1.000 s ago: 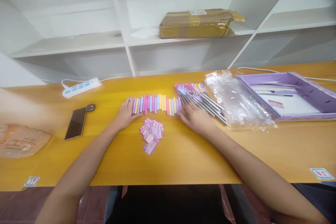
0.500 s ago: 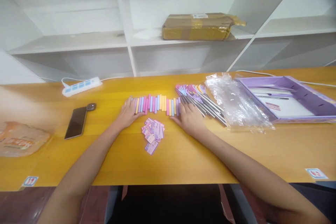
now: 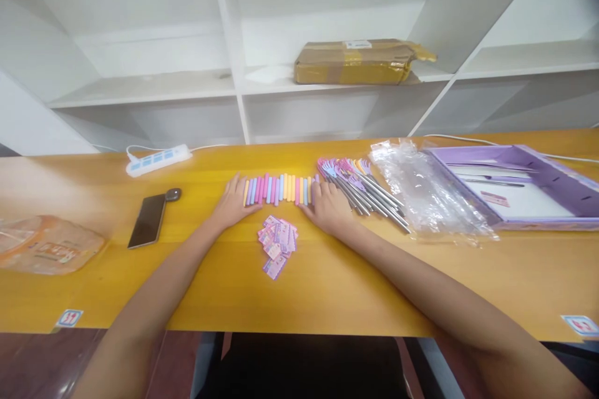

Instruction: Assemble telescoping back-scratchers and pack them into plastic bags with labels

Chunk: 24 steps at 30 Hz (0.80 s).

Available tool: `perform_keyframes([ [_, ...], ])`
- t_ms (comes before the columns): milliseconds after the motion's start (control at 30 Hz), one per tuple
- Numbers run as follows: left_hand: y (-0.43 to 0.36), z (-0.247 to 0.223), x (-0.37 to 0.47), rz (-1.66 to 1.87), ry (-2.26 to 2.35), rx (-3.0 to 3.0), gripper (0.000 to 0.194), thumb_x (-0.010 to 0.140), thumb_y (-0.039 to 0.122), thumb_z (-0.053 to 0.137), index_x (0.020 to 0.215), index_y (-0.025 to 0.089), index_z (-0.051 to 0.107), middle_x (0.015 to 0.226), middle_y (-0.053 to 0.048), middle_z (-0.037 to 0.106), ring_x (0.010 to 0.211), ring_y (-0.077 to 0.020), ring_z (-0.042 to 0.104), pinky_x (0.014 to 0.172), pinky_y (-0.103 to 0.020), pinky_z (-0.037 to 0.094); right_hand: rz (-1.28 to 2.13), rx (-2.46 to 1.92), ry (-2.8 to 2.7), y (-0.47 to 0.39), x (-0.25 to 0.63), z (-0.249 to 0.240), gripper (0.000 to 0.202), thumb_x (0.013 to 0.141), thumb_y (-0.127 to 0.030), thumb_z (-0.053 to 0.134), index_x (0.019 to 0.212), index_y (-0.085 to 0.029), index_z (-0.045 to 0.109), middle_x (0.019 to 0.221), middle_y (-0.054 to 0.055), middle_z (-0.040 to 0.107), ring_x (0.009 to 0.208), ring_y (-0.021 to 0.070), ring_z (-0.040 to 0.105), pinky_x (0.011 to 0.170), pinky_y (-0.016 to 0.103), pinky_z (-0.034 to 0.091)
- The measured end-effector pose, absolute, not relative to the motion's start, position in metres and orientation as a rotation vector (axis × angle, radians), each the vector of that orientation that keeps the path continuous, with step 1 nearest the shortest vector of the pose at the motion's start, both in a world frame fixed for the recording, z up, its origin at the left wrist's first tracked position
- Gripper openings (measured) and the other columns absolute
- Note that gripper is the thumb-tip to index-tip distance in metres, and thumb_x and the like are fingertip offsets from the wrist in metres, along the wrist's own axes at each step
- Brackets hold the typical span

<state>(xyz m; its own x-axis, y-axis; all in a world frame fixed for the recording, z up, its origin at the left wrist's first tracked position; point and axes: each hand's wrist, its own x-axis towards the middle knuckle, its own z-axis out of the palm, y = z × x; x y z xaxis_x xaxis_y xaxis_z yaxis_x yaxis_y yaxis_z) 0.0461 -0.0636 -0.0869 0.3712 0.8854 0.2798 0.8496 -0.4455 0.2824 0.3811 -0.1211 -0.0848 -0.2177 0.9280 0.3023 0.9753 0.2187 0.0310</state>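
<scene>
A row of short pastel sticks [image 3: 276,189] in pink, purple, blue and yellow lies side by side on the table between my hands. My left hand [image 3: 233,201] rests at the row's left end, fingers stretched out and thumb along the lower edge of the sticks. At the right end my right hand [image 3: 329,206] lies over the last sticks, partly hiding them, with its fingers extended. Just below the row is a loose pile of small pink and purple printed cards [image 3: 279,242]. Beyond my right hand lie several metal rods with coloured claw-shaped heads [image 3: 362,184], like back scratchers.
Clear plastic bags [image 3: 421,190] lie to the right, against an open purple box [image 3: 505,222]. On the left are a phone [image 3: 146,220], a small black object [image 3: 173,194], a power strip [image 3: 159,159] and an orange plastic bag [image 3: 56,246]. A taped carton [image 3: 353,63] sits on the shelf behind.
My right hand has moved left against the row, and the sticks on that side are closer together with the gap narrowed. The camera view has shifted slightly.
</scene>
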Motion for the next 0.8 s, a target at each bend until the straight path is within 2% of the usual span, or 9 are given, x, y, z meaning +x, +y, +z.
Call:
perform_keyframes([
  [133, -0.056, -0.091, 0.044, 0.634, 1.587, 2.518, 0.109, 0.091, 0.083, 0.066, 0.167, 0.012, 0.035, 0.176, -0.031, 0.034, 0.169, -0.0458, 0.026, 0.136, -0.063, 0.028, -0.24, -1.721, -2.189, -0.112, 0.38, -0.094, 0.092, 0.109, -0.072, 0.035, 0.16, 0.005, 0.042, 0.153, 0.035, 0.052, 0.136, 0.0448, 0.051, 0.114, 0.053, 0.043],
  [367, -0.044, -0.086, 0.045, 0.618, 1.53, 2.533, 0.11, 0.089, 0.084, 0.068, 0.169, 0.015, 0.035, 0.176, -0.027, 0.037, 0.168, -0.043, 0.03, 0.137, -0.061, 0.026, -0.033, -1.637, -2.187, -0.09, 0.374, -0.096, 0.085, 0.109, -0.072, 0.037, 0.165, -0.008, 0.045, 0.169, 0.028, 0.04, 0.158, 0.0415, 0.038, 0.128, 0.054, 0.035],
  [533, -0.04, -0.07, 0.049, 0.508, 1.38, 2.639, 0.111, 0.085, 0.085, 0.072, 0.17, 0.022, 0.041, 0.177, -0.019, 0.041, 0.167, -0.0412, 0.033, 0.138, -0.058, 0.025, -0.028, -1.595, -2.25, -0.086, 0.374, -0.097, 0.096, 0.102, -0.086, 0.039, 0.17, -0.019, 0.046, 0.177, 0.023, 0.033, 0.164, 0.0466, 0.029, 0.131, 0.061, 0.029],
  [700, -0.03, -0.064, 0.05, 0.454, 1.337, 2.639, 0.114, 0.081, 0.086, 0.075, 0.171, 0.024, 0.042, 0.174, -0.017, 0.046, 0.162, -0.0431, 0.041, 0.136, -0.058, 0.03, 0.005, -1.621, -2.289, -0.081, 0.375, -0.095, 0.106, 0.098, -0.093, 0.039, 0.172, -0.016, 0.043, 0.178, 0.025, 0.031, 0.166, 0.0487, 0.025, 0.131, 0.062, 0.029],
  [800, -0.031, -0.065, 0.053, 0.455, 1.377, 2.651, 0.116, 0.079, 0.087, 0.075, 0.17, 0.023, 0.042, 0.174, -0.017, 0.047, 0.162, -0.0449, 0.04, 0.136, -0.06, 0.029, 0.015, -1.653, -2.282, -0.076, 0.374, -0.095, 0.11, 0.097, -0.094, 0.038, 0.172, -0.015, 0.042, 0.178, 0.025, 0.032, 0.166, 0.0486, 0.025, 0.133, 0.063, 0.027],
])
